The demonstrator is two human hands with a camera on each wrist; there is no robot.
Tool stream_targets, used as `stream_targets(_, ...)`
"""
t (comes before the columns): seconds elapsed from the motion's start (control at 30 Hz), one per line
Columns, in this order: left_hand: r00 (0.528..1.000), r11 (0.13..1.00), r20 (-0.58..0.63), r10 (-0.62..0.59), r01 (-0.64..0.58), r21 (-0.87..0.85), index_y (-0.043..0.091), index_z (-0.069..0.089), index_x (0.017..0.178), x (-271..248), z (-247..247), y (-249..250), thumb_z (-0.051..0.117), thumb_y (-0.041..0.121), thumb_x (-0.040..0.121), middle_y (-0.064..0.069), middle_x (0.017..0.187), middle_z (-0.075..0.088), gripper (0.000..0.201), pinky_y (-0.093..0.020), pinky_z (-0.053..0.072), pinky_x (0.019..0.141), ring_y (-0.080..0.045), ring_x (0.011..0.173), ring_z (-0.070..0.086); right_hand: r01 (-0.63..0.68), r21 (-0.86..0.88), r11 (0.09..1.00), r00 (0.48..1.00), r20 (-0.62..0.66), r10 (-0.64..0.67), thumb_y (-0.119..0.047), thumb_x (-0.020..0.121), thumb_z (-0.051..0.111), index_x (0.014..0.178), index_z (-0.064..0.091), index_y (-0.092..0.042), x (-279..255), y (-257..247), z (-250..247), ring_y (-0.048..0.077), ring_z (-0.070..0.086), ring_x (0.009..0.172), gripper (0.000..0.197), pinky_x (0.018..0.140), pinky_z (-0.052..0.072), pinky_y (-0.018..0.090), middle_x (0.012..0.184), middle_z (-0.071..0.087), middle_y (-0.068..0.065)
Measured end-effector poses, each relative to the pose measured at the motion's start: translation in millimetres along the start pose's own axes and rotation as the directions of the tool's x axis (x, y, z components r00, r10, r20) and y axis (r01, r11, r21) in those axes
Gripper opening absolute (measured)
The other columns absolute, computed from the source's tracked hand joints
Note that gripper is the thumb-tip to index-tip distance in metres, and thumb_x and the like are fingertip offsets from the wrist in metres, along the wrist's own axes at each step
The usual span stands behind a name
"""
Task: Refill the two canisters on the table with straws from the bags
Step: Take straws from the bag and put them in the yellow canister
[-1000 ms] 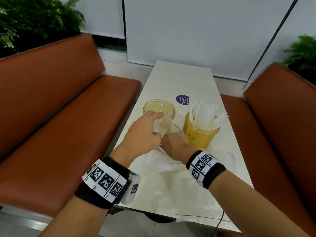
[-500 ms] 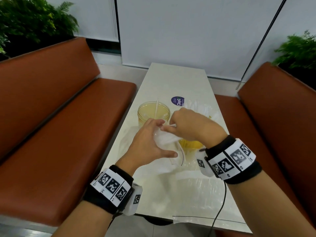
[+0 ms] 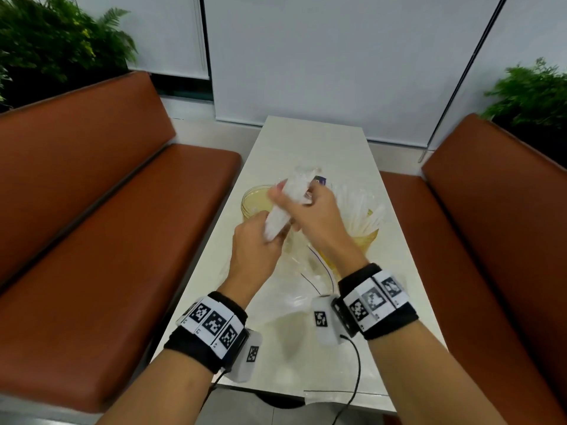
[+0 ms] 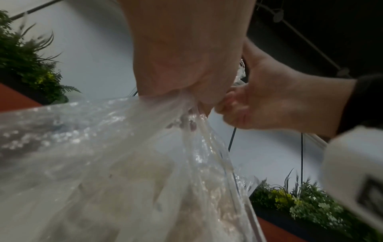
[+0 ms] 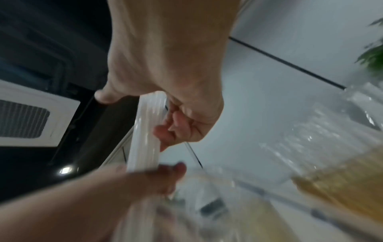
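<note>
My right hand [image 3: 296, 196] grips a bundle of white straws [image 3: 290, 194] and holds it slanted above the table, over the left amber canister [image 3: 253, 204]. In the right wrist view the fingers curl round the straws [image 5: 147, 131]. Just below, my left hand [image 3: 271, 236] grips the bunched mouth of a clear plastic bag [image 3: 302, 271], with the bundle's lower end in it. The bag [image 4: 124, 163] hangs from that hand. The left canister looks almost empty. The right canister [image 3: 366, 240] is full of straws [image 3: 359, 204] and partly hidden by my right arm.
The narrow white table [image 3: 306, 142] runs between two brown benches [image 3: 107, 240] [image 3: 491, 240]. Another flat clear bag [image 3: 334, 397] lies at the table's near edge. A blue sticker [image 3: 320, 180] shows behind the straws. A black cable [image 3: 357, 369] hangs from my right wrist.
My right hand went into the bag and has come up with a bundle of straws. Both hands have risen off the table, the left still gripping the bag.
</note>
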State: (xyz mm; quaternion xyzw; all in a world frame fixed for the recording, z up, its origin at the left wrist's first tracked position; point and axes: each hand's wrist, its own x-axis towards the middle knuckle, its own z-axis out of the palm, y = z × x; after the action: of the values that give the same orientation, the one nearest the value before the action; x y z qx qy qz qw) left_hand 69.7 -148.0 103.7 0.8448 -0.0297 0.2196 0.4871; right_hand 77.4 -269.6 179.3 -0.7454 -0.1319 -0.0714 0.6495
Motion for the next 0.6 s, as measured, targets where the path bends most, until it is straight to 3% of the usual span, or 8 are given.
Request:
stream_targets(0.07, 0.999, 0.996, 0.021, -0.033, 0.034, -0.083, 0.016, 0.069, 0.117, -1, 0, 4, 0.071, 0.009, 0.088, 0.002, 0.081, 0.073, 0.029, -0.032, 0.059, 0.060, -0.017, 0.074, 0.072, 0.094, -0.177, 0.980, 0.994, -0.046, -0.103, -0.037, 0.077, 0.082, 0.084, 0.070, -0.011, -5, 15, 18, 0.012, 0.070, 0.064, 0.030, 0.059, 0.059, 0.034, 0.072, 0.071, 0.002)
stream_targets(0.13, 0.997, 0.987, 0.025, -0.072, 0.075, -0.141, 0.016, 0.071, 0.109, -4, -1, 6, 0.071, 0.005, 0.087, 0.004, 0.080, 0.073, 0.024, -0.031, 0.061, 0.060, -0.016, 0.076, 0.074, 0.160, -0.323, 0.933, 0.973, -0.106, -0.204, -0.034, 0.083, 0.076, 0.069, 0.067, -0.010, -4, 22, 30, 0.013, 0.068, 0.059, 0.029, 0.055, 0.056, 0.037, 0.061, 0.065, 0.002)
stream_targets(0.23, 0.992, 0.983, 0.047, -0.120, 0.125, -0.134, 0.018, 0.066, 0.086, -3, -3, 5, 0.076, 0.005, 0.083, 0.000, 0.074, 0.071, 0.017, -0.030, 0.054, 0.052, -0.019, 0.067, 0.069, 0.177, -0.403, 0.898, 0.972, -0.072, -0.224, -0.028, 0.089, 0.070, 0.061, 0.056, -0.011, 7, 11, 33, 0.013, 0.059, 0.050, 0.036, 0.045, 0.043, 0.026, 0.052, 0.052, -0.004)
stream_targets(0.3, 0.988, 0.981, 0.059, -0.145, 0.152, -0.122, 0.017, 0.065, 0.085, -1, -2, 3, 0.083, 0.015, 0.080, -0.001, 0.075, 0.071, 0.019, -0.030, 0.051, 0.054, -0.019, 0.066, 0.067, 0.205, -0.409, 0.889, 0.969, -0.046, -0.244, -0.028, 0.091, 0.069, 0.062, 0.051, -0.017, 17, -6, 25, 0.008, 0.053, 0.046, 0.036, 0.045, 0.037, 0.017, 0.051, 0.049, -0.008)
stream_targets(0.37, 0.987, 0.983, 0.051, -0.153, 0.158, -0.096, 0.015, 0.068, 0.091, -1, -2, 3, 0.086, 0.026, 0.077, -0.003, 0.080, 0.071, 0.025, -0.038, 0.056, 0.061, -0.023, 0.071, 0.068, 0.240, -0.393, 0.888, 0.950, -0.092, -0.298, -0.027, 0.091, 0.069, 0.062, 0.052, -0.018, 28, -29, 10, 0.004, 0.049, 0.043, 0.035, 0.043, 0.038, 0.017, 0.051, 0.050, -0.007)
stream_targets(0.43, 0.987, 0.987, 0.066, -0.145, 0.149, -0.057, 0.016, 0.067, 0.096, -4, -2, 4, 0.087, 0.029, 0.076, -0.002, 0.085, 0.071, 0.031, -0.039, 0.060, 0.067, -0.022, 0.074, 0.069, 0.280, -0.392, 0.877, 0.912, -0.176, -0.370, -0.025, 0.090, 0.069, 0.061, 0.058, -0.013, 38, -55, -13, 0.005, 0.048, 0.045, 0.034, 0.044, 0.040, 0.025, 0.053, 0.056, -0.001)
stream_targets(0.5, 0.986, 0.988, 0.091, -0.138, 0.143, -0.051, 0.022, 0.066, 0.099, -6, -3, 2, 0.087, 0.027, 0.076, 0.007, 0.089, 0.069, 0.032, -0.031, 0.059, 0.067, -0.013, 0.072, 0.070, 0.346, -0.399, 0.849, 0.840, -0.272, -0.470, -0.024, 0.090, 0.068, 0.070, 0.068, -0.002, 46, -78, -40, 0.004, 0.051, 0.053, 0.029, 0.050, 0.046, 0.029, 0.062, 0.066, 0.009)
stream_targets(0.6, 0.986, 0.991, 0.116, -0.123, 0.128, -0.030, 0.027, 0.068, 0.103, -7, -6, 0, 0.088, 0.025, 0.076, 0.012, 0.092, 0.067, 0.034, -0.016, 0.051, 0.064, -0.006, 0.070, 0.069, 0.384, -0.491, 0.782, 0.751, -0.327, -0.574, -0.028, 0.090, 0.064, 0.064, 0.061, -0.004, 61, -87, -85, 0.001, 0.046, 0.045, 0.036, 0.046, 0.035, 0.024, 0.053, 0.056, -0.003)
